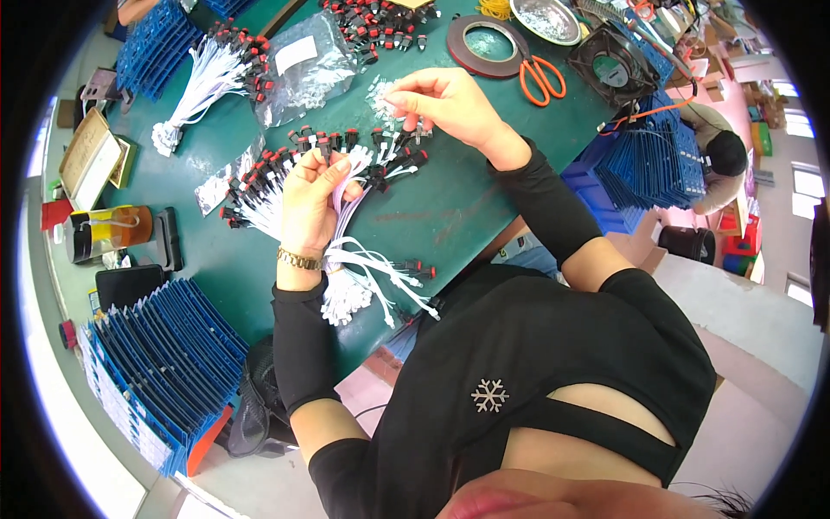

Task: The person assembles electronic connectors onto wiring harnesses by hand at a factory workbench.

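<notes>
My left hand point(311, 199) is closed over a fanned bundle of white cables point(259, 203) with small red-and-black push-button switches on their ends. Its thumb and fingers grip the white leads of a switch, partly hidden by the hand. The connector ends point(347, 294) gather beside my wrist near the table's front edge. To the right, my right hand point(450, 105) has thumb and fingertips drawn together by a small heap of clear plastic pieces point(380, 97); anything in the pinch is too small to make out. More switches point(402, 156) lie between the hands.
On the green table point(415, 221) lie another cable bundle point(207, 78), a clear plastic bag point(303, 73), loose switches point(380, 26), a tape roll point(486, 45), orange-handled scissors point(542, 82), a metal dish point(546, 19) and a fan point(612, 69). Blue racks point(169, 355) stand left; a person point(722, 156) sits right.
</notes>
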Demonstrator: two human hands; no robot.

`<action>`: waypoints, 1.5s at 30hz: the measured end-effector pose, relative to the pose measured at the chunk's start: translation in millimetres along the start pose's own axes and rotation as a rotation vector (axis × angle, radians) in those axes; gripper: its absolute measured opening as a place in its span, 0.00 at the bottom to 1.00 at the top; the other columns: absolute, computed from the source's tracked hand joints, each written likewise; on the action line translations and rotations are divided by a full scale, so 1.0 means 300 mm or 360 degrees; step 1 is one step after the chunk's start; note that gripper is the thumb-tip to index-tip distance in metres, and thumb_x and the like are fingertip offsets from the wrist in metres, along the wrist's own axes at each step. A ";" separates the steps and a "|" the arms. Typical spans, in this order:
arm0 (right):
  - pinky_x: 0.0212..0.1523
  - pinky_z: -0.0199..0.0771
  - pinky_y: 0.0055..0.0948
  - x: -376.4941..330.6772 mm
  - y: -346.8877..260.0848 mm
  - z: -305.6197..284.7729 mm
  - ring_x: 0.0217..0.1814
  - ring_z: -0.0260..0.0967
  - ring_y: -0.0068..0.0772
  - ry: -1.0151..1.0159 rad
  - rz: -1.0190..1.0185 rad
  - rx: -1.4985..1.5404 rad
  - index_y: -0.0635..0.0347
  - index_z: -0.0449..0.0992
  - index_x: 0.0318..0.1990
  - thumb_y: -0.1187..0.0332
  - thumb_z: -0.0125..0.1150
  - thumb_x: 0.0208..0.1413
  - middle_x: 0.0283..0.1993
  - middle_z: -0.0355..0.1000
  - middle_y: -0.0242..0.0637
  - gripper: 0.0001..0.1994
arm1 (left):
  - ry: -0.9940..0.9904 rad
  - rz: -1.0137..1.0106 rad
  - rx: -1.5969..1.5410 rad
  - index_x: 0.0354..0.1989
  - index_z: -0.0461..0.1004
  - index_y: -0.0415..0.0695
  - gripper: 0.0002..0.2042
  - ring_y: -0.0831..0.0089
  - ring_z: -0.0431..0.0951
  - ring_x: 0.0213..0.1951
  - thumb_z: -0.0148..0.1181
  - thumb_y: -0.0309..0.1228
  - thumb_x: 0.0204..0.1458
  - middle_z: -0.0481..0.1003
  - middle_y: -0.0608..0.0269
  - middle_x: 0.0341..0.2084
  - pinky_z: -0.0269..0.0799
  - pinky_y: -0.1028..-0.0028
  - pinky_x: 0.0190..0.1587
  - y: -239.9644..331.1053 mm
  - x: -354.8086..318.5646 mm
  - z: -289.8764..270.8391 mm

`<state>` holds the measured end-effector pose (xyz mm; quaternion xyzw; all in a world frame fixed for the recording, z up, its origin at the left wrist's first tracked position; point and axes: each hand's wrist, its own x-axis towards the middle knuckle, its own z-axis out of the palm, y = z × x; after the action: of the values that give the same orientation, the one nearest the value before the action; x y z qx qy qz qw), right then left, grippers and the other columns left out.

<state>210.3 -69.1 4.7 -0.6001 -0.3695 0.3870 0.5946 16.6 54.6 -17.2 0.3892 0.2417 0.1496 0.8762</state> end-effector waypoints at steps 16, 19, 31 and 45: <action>0.32 0.72 0.23 -0.153 -0.010 0.079 0.32 0.73 0.26 -0.0410 -0.0465 -0.0475 0.64 0.74 0.40 0.69 0.66 0.43 0.33 0.74 0.40 0.16 | -0.0236 -0.0096 0.0225 0.38 0.71 0.36 0.14 0.78 0.68 0.23 0.63 0.22 0.42 0.72 0.64 0.28 0.63 0.81 0.27 0.075 -0.078 0.001; 0.36 0.73 0.24 -0.174 -0.005 0.112 0.34 0.73 0.26 -0.0457 -0.0325 -0.0342 0.63 0.69 0.48 0.71 0.66 0.43 0.35 0.73 0.43 0.23 | -0.0322 -0.0045 0.0078 0.36 0.71 0.40 0.09 0.78 0.66 0.23 0.61 0.22 0.45 0.71 0.63 0.30 0.61 0.80 0.27 0.070 -0.086 0.002; 0.42 0.72 0.22 -0.258 0.023 0.160 0.39 0.69 0.21 -0.0361 -0.0306 0.0363 0.64 0.69 0.46 0.80 0.62 0.44 0.41 0.70 0.35 0.18 | -0.0417 0.0771 0.1433 0.36 0.71 0.36 0.15 0.74 0.69 0.37 0.65 0.21 0.38 0.70 0.61 0.35 0.64 0.78 0.41 0.049 -0.152 0.070; 0.34 0.71 0.32 -0.358 0.045 0.131 0.33 0.70 0.41 -0.0162 -0.0844 -0.0569 0.64 0.64 0.50 0.56 0.60 0.46 0.41 0.67 0.47 0.27 | -0.0140 0.0677 0.2196 0.30 0.77 0.40 0.09 0.69 0.71 0.31 0.59 0.17 0.38 0.71 0.60 0.28 0.66 0.77 0.32 -0.036 -0.227 0.151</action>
<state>128.7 -149.6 -5.8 -0.5578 -0.6043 0.1772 0.5407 -15.0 -10.9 21.8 0.8980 0.1648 0.1143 0.3917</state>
